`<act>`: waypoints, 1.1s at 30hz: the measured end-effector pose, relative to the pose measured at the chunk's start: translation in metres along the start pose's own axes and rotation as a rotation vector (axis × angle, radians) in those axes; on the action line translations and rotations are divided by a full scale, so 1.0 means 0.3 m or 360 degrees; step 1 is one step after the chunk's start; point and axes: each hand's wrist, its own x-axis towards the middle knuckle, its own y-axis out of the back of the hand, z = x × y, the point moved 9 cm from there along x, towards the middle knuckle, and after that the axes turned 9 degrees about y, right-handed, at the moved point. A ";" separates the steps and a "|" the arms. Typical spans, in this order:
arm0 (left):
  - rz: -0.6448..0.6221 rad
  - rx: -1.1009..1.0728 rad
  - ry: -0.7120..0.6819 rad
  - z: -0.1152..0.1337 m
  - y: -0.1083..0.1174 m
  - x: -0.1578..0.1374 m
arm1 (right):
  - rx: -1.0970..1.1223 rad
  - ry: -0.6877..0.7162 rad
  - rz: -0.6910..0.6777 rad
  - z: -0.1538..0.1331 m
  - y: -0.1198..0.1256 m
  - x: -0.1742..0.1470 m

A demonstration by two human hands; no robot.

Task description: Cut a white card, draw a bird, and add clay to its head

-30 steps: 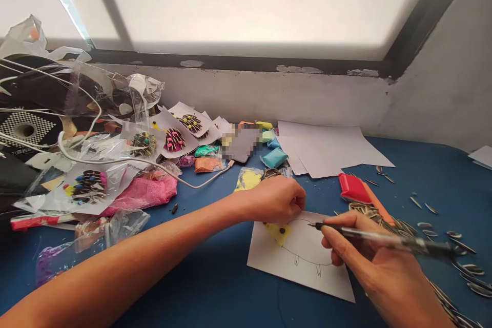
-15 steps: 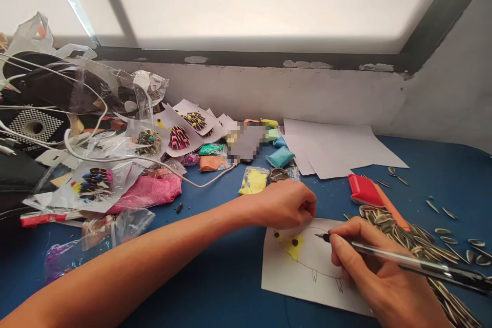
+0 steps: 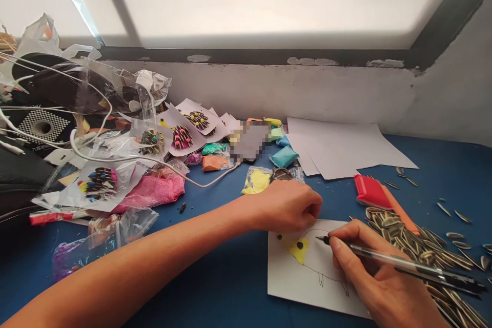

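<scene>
My right hand [image 3: 378, 271] grips a clear-barrelled pen [image 3: 407, 261] with a black tip. Its point is at the upper part of a small white paper [image 3: 286, 287], apparently near the drawn outline. On that sheet are a yellow clay patch [image 3: 299, 252] with dark dots, a curved body outline and small zigzag legs. My left hand [image 3: 290, 206], curled into a fist, rests at the sheet's top left edge; the inside of its fingers is hidden. Sunflower seeds [image 3: 388, 228] lie in a pile just beyond my right hand.
Red [image 3: 372, 192] and yellow clay packets [image 3: 257, 180] lie ahead, with blank white sheets [image 3: 338, 148] near the wall. At the left are seed-and-clay hedgehog pictures [image 3: 181, 137], a pink cloth [image 3: 157, 192], plastic bags and a white cable [image 3: 200, 184].
The view has shifted slightly, so most things appear a little farther right. The pen tip stays near the upper part of the drawing, and both hands keep nearly the same pose.
</scene>
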 end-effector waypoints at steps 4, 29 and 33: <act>-0.0022 -0.0048 -0.0009 -0.009 -0.009 0.001 | -0.0003 -0.0082 0.0074 -0.003 0.020 0.006; 0.0336 0.0013 -0.0328 -0.009 -0.028 -0.024 | 0.0159 -0.0131 -0.0096 0.017 -0.042 0.010; 0.0338 0.0004 -0.0323 -0.010 -0.024 -0.025 | 0.0144 -0.0122 -0.0119 0.021 -0.050 0.009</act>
